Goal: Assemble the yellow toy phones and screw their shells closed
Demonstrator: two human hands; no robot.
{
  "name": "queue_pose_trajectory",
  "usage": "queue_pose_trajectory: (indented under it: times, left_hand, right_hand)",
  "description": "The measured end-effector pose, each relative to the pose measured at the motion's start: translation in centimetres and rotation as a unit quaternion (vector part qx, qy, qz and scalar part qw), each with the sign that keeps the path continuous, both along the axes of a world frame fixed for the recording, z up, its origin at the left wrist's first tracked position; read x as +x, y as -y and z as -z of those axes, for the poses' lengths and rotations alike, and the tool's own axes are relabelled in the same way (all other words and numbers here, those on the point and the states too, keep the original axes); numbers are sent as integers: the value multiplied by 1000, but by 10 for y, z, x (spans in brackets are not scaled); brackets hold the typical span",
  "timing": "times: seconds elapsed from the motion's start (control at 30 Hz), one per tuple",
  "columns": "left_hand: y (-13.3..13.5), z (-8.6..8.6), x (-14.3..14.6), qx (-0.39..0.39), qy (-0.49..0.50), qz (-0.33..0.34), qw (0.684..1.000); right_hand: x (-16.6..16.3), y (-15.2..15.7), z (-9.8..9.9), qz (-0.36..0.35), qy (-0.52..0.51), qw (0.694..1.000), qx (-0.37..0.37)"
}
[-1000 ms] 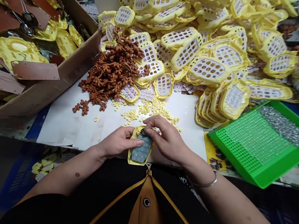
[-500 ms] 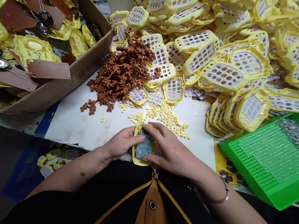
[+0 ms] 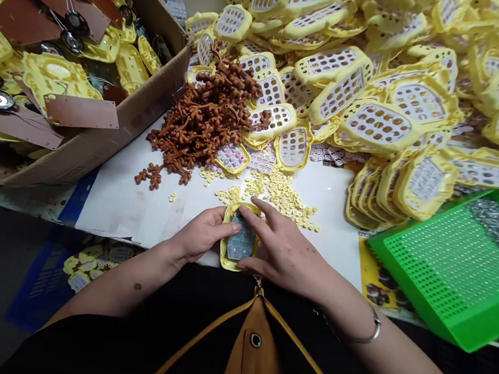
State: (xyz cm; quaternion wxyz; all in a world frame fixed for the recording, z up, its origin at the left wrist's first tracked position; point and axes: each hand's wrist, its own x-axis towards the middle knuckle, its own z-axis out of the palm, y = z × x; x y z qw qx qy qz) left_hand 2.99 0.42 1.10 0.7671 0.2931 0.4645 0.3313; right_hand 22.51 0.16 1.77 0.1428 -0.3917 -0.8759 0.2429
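Observation:
Close to my body, at the table's front edge, is a small yellow plastic casing half (image 3: 223, 251) with a blue-green circuit board (image 3: 241, 247) lying inside it. My left hand (image 3: 199, 233) grips the casing's left side, its thumb laid over the board. On the other side my right hand (image 3: 290, 248) holds the casing, thumb at the lower right edge and a fingertip on the board's upper end. Its other fingers partly hide the right rim. Just beyond the hands lie many loose little yellow buttons (image 3: 282, 194).
Brown plastic pieces (image 3: 206, 125) are heaped behind the buttons. Yellow casings with white grids (image 3: 378, 126) pile up at the back right. A cardboard box (image 3: 152, 92) of casings, boards and speakers stands left. A green basket (image 3: 428, 279) at right holds small metal parts (image 3: 497, 230).
The fingers of my right hand have spread a little at the casing's upper end, one fingertip now on the board. My left hand keeps its hold. The view has shifted slightly.

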Motion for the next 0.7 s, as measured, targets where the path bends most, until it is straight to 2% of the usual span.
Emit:
queue_pose_trajectory:
  times: [0.23,0.5,0.7]
  left_hand:
    - [2,0,2,-2,-18,5,1000]
    - [4,-5,16,-2,11,-55,998]
    - [3,0,18,-25,17,-35,999]
  right_hand:
    - [0,4,0,3,-8,1000,-2]
    - [-4,5,-1,18,-7,1000,20]
    - [2,1,-7,-1,9,999,-41]
